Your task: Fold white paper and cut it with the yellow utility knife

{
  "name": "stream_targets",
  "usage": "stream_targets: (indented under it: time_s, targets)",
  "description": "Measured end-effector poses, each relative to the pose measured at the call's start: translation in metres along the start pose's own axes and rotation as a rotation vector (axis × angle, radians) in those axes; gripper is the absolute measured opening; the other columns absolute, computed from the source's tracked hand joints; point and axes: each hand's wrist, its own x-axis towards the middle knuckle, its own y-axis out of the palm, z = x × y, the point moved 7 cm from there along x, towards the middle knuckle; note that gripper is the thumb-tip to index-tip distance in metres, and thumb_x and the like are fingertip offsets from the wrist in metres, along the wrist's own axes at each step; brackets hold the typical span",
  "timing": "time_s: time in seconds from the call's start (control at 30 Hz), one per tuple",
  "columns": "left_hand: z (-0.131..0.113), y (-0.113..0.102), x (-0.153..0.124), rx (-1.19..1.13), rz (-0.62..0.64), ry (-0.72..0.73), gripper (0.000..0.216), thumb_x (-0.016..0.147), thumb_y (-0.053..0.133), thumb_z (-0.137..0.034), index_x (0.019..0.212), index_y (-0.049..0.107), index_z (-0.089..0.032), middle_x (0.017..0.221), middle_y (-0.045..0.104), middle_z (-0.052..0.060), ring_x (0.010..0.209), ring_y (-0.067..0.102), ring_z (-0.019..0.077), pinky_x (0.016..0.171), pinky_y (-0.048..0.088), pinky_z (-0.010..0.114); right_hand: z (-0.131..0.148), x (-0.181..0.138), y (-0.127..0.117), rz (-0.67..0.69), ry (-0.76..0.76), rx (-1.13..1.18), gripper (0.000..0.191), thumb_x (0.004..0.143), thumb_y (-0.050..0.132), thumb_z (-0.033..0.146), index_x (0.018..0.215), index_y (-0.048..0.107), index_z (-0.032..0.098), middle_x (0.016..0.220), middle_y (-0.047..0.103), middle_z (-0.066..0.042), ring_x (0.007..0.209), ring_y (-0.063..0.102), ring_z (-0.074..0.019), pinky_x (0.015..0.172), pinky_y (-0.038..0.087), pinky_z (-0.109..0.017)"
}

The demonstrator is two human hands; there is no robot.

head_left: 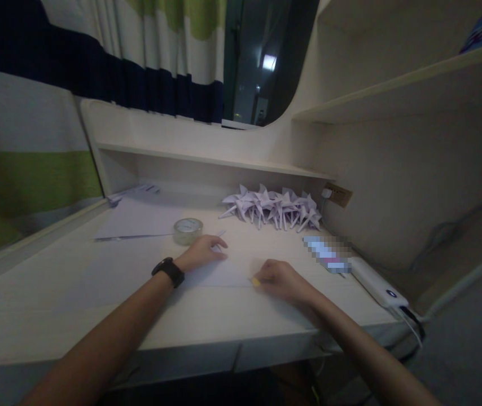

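Observation:
My left hand (205, 252), with a dark watch on its wrist, rests on a white paper sheet (224, 275), its fingers apart. Just beyond its fingers lies a thin pale strip or stick (221, 233), partly hidden. A roll of clear tape (187, 230) lies flat beside that hand, to the back left. My right hand (281, 279) is closed at the right end of the sheet. From its fingers pokes a small yellow thing (256, 281) with a thin tip, too blurred to name for certain.
Several folded paper pinwheels (272, 206) are bunched at the back of the desk. A stack of white paper (139, 217) lies back left. On the right are a phone (328, 255) and a white power bank (378, 285) with cables. Shelves (393, 84) overhang the right side.

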Motion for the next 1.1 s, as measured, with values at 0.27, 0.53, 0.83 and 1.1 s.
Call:
stream_targets:
  time_s: [0.27,0.53,0.83,1.1]
  targets:
    - [0.000,0.001,-0.002,0.014,-0.001,-0.025,0.032,0.070,0.066,-0.035,0.093,0.071,-0.014,0.094,0.070,0.009,0.085,0.060,0.0241,0.075,0.042,0.031,0.010,-0.008,-0.001,-0.036,-0.052,-0.011,0.023,0.085,0.062,0.024,0.107,0.069,0.022,0.094,0.062,-0.006,0.085,0.058,-0.0180,0.076,0.043,-0.027]
    - [0.003,0.001,-0.001,0.047,-0.026,-0.017,0.029,0.070,0.064,-0.033,0.090,0.072,-0.013,0.093,0.070,0.010,0.085,0.061,0.0242,0.078,0.042,0.032,0.021,-0.022,0.007,-0.182,-0.151,-0.086,0.028,0.088,0.056,0.020,0.114,0.065,0.024,0.101,0.058,-0.008,0.093,0.052,-0.0195,0.081,0.043,-0.032]
    - [0.002,0.004,0.000,0.086,-0.020,-0.009,0.028,0.071,0.064,-0.033,0.091,0.073,-0.015,0.094,0.071,0.009,0.086,0.062,0.0244,0.077,0.043,0.032,0.024,-0.020,0.007,-0.160,-0.217,-0.101,0.022,0.090,0.056,0.025,0.107,0.069,0.026,0.098,0.059,-0.007,0.092,0.053,-0.0187,0.080,0.043,-0.031]
    - [0.003,0.006,0.001,0.145,-0.045,0.034,0.026,0.073,0.065,-0.030,0.094,0.072,-0.017,0.093,0.071,0.008,0.086,0.063,0.0245,0.078,0.046,0.034,0.024,-0.020,0.009,-0.154,-0.226,-0.122,0.021,0.089,0.056,0.024,0.105,0.070,0.026,0.096,0.059,-0.006,0.089,0.053,-0.0187,0.078,0.043,-0.032]
